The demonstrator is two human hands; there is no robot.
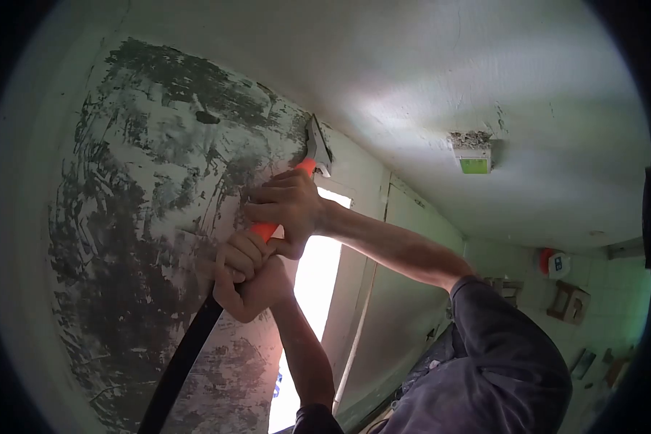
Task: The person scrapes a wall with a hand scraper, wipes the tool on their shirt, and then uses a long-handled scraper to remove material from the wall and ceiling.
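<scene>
A long-handled scraper has a black shaft (pixel 183 365), an orange grip and a metal head (pixel 317 147). Its shaft slants up from the bottom left, and the head is at the upper edge of the wall, near the ceiling. My right hand (pixel 289 206) is wrapped round the orange grip, just below the head. Lower down, my left hand (pixel 249 275) is closed round the handle where the orange meets the black, its wrist close against the right hand. The wall (pixel 152 195) behind shows patchy white and dark grey areas with scrape marks.
A bright opening (pixel 318 267) lies behind my forearms, beside a pale door panel (pixel 405 289). Overhead, the white ceiling (pixel 412 65) carries a small box with a green part (pixel 474 160). A red and white object (pixel 555 263) and a wooden stool-like item (pixel 568 302) are at the right.
</scene>
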